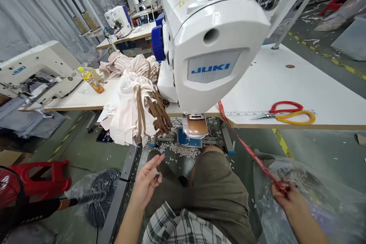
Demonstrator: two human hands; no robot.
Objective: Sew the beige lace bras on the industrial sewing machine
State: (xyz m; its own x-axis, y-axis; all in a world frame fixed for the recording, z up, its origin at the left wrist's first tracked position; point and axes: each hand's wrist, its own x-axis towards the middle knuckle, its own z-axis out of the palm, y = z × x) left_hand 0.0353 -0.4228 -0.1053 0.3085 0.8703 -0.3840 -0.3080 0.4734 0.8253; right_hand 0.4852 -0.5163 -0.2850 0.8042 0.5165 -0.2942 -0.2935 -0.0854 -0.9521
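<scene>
My left hand (147,181) is over my left thigh, with two fingers stretched out. A small dark, shiny piece (157,174) sits at its curled fingers and thumb; its kind is too small to make out. At the lower right, my right hand (284,194) is closed round the end of a red strap (248,148). The strap runs taut up to the table edge beside the sewing machine (214,45). Under the machine's head is a brown plate (197,126). A pile of pale garments (128,110) with brown straps (158,112) hangs over the table edge at the left.
Scissors with red and orange handles (294,117) lie by a ruler strip on the white tabletop (286,84). A drink bottle (91,81) lies near another sewing machine (42,72). Clear plastic bags (314,190) are on the right floor, a red stool (42,177) at left.
</scene>
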